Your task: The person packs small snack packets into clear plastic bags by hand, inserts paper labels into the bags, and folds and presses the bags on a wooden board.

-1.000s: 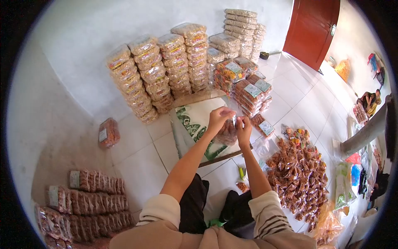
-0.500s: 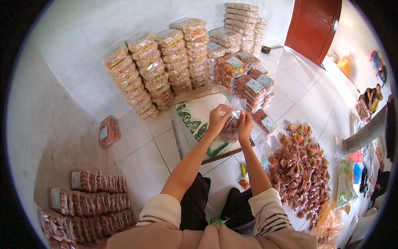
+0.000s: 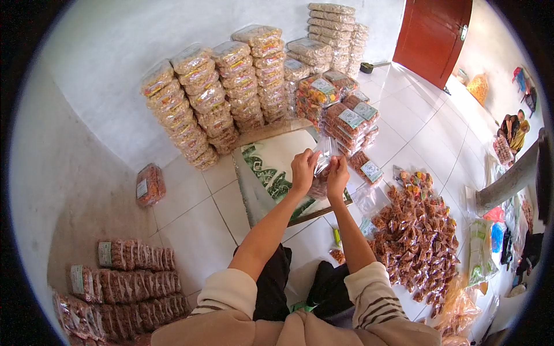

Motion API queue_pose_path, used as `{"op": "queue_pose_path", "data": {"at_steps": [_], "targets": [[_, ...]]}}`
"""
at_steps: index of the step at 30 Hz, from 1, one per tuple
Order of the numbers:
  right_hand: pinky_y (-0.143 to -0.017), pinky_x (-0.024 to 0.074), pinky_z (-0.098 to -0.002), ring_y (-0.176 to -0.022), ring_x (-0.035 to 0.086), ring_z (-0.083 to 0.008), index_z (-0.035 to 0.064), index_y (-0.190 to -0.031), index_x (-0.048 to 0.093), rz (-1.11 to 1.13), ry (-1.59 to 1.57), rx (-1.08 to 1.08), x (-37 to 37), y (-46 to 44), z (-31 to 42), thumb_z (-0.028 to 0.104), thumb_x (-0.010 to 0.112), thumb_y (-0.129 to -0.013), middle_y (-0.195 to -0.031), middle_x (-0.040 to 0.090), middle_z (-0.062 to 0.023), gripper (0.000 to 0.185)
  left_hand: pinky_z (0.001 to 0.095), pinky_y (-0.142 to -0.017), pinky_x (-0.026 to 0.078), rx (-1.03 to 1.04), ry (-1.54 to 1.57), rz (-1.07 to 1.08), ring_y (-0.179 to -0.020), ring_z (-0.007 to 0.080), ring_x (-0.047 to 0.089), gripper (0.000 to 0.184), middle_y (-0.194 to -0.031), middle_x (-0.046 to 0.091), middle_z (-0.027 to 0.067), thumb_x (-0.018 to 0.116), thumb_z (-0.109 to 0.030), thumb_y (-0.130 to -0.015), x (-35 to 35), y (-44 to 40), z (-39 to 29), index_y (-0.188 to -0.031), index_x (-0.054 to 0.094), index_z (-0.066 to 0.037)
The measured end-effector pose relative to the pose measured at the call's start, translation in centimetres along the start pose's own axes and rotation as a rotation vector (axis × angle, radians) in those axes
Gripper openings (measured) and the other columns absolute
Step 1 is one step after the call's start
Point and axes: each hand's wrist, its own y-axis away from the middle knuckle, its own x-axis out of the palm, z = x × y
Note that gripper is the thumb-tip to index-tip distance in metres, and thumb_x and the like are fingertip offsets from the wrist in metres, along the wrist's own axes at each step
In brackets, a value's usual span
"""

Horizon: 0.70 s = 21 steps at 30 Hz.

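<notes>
A clear plastic bag (image 3: 318,190) with reddish-brown snack packs in its lower part stands over the low table (image 3: 271,151), which has a white top with green patterns. My left hand (image 3: 304,171) pinches the left side of the bag's loose upper plastic. On the opposite side, my right hand (image 3: 337,177) has its fingers closed on the same plastic. Both hands partly cover the bag, so its contents show only in part. Just right of the table lies a labelled pack of brown snacks (image 3: 366,167) on the floor.
Tall stacks of bagged pale snacks (image 3: 199,86) line the wall. Labelled brown packs (image 3: 351,119) are piled behind the table. A large heap of small brown packets (image 3: 418,242) lies at right. Rows of packs (image 3: 135,285) fill the lower left. Another person (image 3: 511,130) sits far right.
My hands have drawn slightly closer together at the bag's upper part and shifted a little lower. My left fingers have curled in more tightly. The view has shifted slightly.
</notes>
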Motion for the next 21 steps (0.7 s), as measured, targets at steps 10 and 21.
{"op": "queue_pose_path", "data": {"at_steps": [10, 21], "targets": [[-0.055, 0.0422, -0.0326, -0.056, 0.054, -0.0175, 0.0002, -0.08, 0.055, 0.089, -0.02, 0.085, -0.1, -0.5, -0.6, 0.025, 0.05, -0.091, -0.067, 0.056, -0.0111, 0.027, 0.0283, -0.056, 0.043, -0.358, 0.23, 0.076, -0.055, 0.016, 0.06, 0.031, -0.06, 0.063, 0.0053, 0.071, -0.034, -0.07, -0.8, -1.2, -1.3, -0.073, 0.065, -0.004], [-0.056, 0.0392, -0.0291, -0.057, 0.047, -0.0151, 0.0025, -0.081, 0.056, 0.18, -0.056, 0.161, 0.3, -1.6, -2.0, 0.027, 0.055, -0.087, -0.063, 0.054, -0.0074, 0.025, 0.0325, -0.054, 0.042, -0.404, 0.25, 0.041, -0.054, 0.0184, 0.058, 0.041, -0.057, 0.058, 0.0076, 0.064, -0.039, -0.076, -0.8, -1.4, -2.0, -0.065, 0.054, -0.001]]}}
